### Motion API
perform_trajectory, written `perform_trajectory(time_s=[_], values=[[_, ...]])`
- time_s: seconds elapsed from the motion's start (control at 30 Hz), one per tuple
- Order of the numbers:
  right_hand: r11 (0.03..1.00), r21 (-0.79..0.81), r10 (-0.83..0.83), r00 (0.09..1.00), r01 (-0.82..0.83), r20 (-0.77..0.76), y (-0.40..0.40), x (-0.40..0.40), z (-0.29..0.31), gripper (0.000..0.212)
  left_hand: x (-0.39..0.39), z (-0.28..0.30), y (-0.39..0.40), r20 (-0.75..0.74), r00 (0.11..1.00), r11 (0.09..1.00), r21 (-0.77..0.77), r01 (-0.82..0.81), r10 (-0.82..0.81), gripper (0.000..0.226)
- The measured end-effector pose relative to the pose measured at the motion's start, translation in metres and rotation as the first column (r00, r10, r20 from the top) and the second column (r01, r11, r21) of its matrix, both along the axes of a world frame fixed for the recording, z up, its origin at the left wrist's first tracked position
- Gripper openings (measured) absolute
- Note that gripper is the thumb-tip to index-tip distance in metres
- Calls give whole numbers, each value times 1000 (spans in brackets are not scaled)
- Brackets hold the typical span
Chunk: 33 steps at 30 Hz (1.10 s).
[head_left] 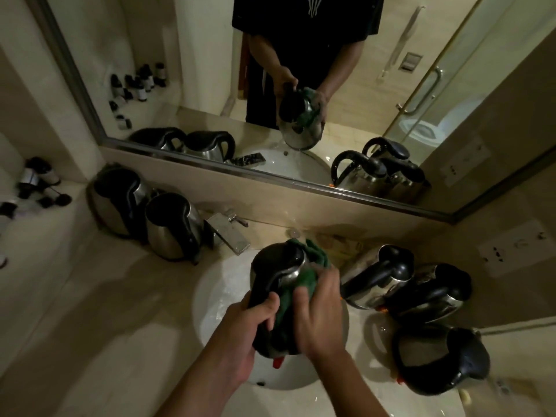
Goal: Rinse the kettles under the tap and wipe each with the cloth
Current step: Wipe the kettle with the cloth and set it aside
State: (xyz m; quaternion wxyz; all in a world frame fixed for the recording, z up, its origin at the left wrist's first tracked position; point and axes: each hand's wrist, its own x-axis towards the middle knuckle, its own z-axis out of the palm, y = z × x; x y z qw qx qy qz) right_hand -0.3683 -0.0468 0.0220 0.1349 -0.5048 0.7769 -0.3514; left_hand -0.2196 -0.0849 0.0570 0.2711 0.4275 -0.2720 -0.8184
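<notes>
Over the sink (210,299), the left hand (255,323) is gripping the kettle (279,266) by its handle while the right hand (319,311) is pressing the green cloth (307,266) against it (seemingly wet); turning the kettle steadily should cover every side.

Dim warm light, soft blur, edges bowed.

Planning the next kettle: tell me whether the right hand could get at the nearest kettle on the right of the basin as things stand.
Probably not yet: the right hand presses the green cloth on the held kettle. The path to the nearest kettle looks free.
</notes>
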Motion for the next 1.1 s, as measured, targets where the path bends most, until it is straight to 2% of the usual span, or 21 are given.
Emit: perform_trajectory(time_s=[0.07, 0.13, 0.17, 0.23, 0.3, 0.33, 0.37, 0.43, 0.5, 0.57, 0.67, 0.77, 0.83, 0.9, 0.97, 1.03, 1.1], values=[[994, 39, -109, 982, 105, 152, -25, -18, 15, 45, 1, 4, -2, 36, 999, 998, -48, 28, -26, 47], [996, 78, -69, 973, 53, 221, -41, -23, 27, 49, 2, 7, -5, 53, 998, 996, -83, 33, -29, 50], [997, 72, -3, 982, -11, 187, -41, -17, 29, 49, 3, 8, -6, 48, 998, 996, -85, 35, -31, 48], [988, 24, 154, 988, -153, -20, -30, -1, 30, 56, 4, 11, -10, 16, 1000, 997, -75, 24, -23, 39], [952, -39, 284, 925, -303, -252, -13, 2, 13, 63, 7, 11, -12, -5, 1000, 998, -53, 18, -18, 37], [938, -68, 306, 904, -340, -300, -6, -2, 1, 64, 9, 9, -12, -9, 1000, 999, -47, 26, -26, 39], [943, -86, 289, 917, -323, -275, 0, -6, -8, 63, 12, 8, -12, -4, 999, 998, -48, 46, -46, 42], [976, -90, 189, 978, -196, -88, 0, -10, -8, 60, 18, 6, -13, 18, 996, 994, -62, 91, -90, 44], [994, -81, 84, 994, -78, 66, -17, -5, 11, 51, 19, 7, -13, 65, 992, 989, -91, 117, -112, 41], [996, -77, 41, 995, -34, 91, -37, 4, 30, 52, 18, 10, -13, 129, 985, 980, -147, 131, -112, 32], [982, -44, 174, 976, -181, -129, -40, 11, 40, 66, 18, 8, -13, 142, 982, 977, -152, 149, -127, 32], [935, -41, 322, 893, -352, -315, -15, -7, 20, 67, 22, 5, -14, 187, 971, 970, -164, 182, -151, 51], [924, -24, 361, 892, -381, -271, -3, -23, 14, 63, 24, 2, -14, 208, 964, 962, -185, 203, -163, 57], [943, 7, 332, 938, -333, -96, -9, -28, 23, 49, 25, -1, -14, 209, 964, 960, -188, 206, -166, 56], [928, 140, 349, 937, -345, -7, -32, -21, 42, 42, 25, -1, -14, 219, 962, 962, -182, 202, -161, 52], [845, 271, 485, 874, -462, -22, -56, -3, 62, 46, 24, 2, -11, 199, 968, 966, -175, 190, -154, 38], [740, 304, 649, 756, -600, -88, -71, 14, 72, 45, 23, 4, -9, 180, 974, 972, -167, 166, -136, 17]])
